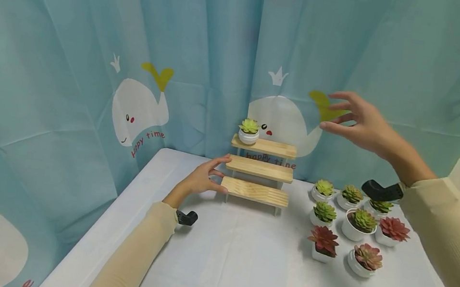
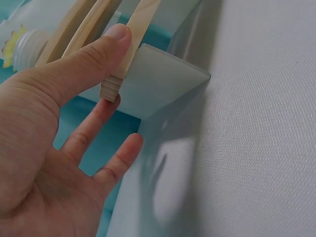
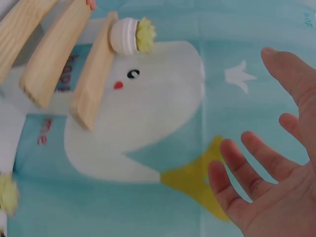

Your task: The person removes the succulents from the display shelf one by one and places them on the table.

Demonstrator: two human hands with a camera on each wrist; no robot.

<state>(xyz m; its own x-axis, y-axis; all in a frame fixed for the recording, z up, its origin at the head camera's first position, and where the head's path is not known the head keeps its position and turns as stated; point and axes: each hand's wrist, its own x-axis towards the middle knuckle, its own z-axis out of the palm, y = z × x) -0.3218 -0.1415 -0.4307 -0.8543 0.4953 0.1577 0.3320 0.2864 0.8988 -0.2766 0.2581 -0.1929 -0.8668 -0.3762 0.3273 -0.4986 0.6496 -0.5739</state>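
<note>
A three-tier wooden display stand with pale supports stands at the back of the table. My left hand holds its left end, with the thumb at the lowest board and a finger up at the middle one. In the left wrist view the other fingers extend beside the board's end, and part of the grip is hidden behind the thumb. One small green succulent in a white pot sits at the left of the top board. Right of the stand, my right hand is raised in the air, fingers spread and holding nothing.
Several potted succulents, green ones and red ones, stand grouped on the table's right side, beneath my right forearm. A white cloth covers the table. Blue curtains with whale prints hang behind and to the left.
</note>
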